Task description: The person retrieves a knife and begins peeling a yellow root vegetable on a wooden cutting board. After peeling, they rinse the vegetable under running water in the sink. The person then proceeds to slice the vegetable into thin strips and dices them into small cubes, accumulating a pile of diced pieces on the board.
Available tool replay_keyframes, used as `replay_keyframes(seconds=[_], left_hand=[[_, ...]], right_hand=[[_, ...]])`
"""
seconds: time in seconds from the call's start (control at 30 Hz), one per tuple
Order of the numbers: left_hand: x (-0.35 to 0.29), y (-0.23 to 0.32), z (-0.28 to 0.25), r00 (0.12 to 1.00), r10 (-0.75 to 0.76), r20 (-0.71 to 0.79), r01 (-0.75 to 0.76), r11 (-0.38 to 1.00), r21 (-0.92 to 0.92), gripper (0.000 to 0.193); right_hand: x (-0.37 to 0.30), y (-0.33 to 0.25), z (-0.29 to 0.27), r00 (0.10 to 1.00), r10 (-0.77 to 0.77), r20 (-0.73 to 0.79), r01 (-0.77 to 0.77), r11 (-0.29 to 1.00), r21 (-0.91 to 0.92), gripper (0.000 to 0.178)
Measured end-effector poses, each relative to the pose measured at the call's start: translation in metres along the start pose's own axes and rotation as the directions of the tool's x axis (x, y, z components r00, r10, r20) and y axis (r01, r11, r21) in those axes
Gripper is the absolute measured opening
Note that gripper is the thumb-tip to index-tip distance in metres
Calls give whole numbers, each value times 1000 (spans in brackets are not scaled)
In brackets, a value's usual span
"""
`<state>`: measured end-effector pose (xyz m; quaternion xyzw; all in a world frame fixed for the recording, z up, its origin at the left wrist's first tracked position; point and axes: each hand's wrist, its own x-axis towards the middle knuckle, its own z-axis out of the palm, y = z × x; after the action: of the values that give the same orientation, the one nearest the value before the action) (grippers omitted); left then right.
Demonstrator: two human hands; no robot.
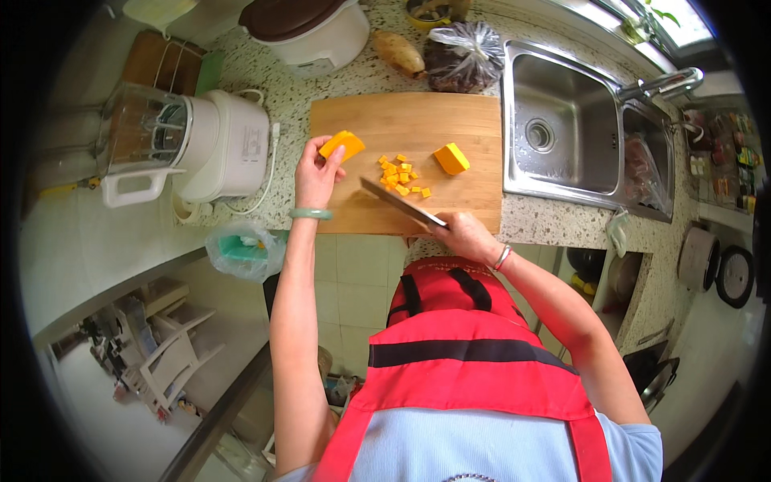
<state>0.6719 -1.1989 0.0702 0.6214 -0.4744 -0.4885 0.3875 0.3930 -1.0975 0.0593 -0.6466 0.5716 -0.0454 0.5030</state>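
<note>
Over the left part of a wooden cutting board (pixel 466 120), my left hand (pixel 317 173) is closed on a thick orange piece of pumpkin (pixel 344 145). My right hand (pixel 468 238) grips the handle of a kitchen knife (pixel 397 201) near the board's front edge. The blade points to the far left, apart from the pumpkin in my left hand. Between my hands, a small heap of diced pumpkin (pixel 396 173) lies on the board, a few cubes loose at its near side. A larger pumpkin chunk (pixel 452 159) rests to the right of the heap.
At right is a steel sink (pixel 554 112) with a faucet (pixel 671 83). A white blender (pixel 225 145) stands at left, a brown-lidded cooker (pixel 313 40) behind. A root vegetable (pixel 399 55) and a knotted plastic bag (pixel 464 60) sit beyond the board. A lined bin (pixel 245 247) hangs at the counter's front edge.
</note>
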Motion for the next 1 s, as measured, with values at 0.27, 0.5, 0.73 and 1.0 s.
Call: replay_keyframes(seconds=[0.27,0.5,0.73,1.0], left_hand=[[-36,-62,2,977,-3,212,-95,889,448,30],[-55,-65,31,965,236,-115,-172,900,400,26],[-69,-84,64,942,243,-231,-149,921,360,17],[-71,-93,70,929,232,-289,-184,966,185,13]], right_hand=[[-3,-18,-27,991,128,-29,-126,990,61,33],[5,-26,-7,986,-100,-132,97,995,-33,22],[10,-32,2,989,-99,-111,83,986,-143,21],[-8,-40,-6,984,-117,-131,87,973,-214,23]])
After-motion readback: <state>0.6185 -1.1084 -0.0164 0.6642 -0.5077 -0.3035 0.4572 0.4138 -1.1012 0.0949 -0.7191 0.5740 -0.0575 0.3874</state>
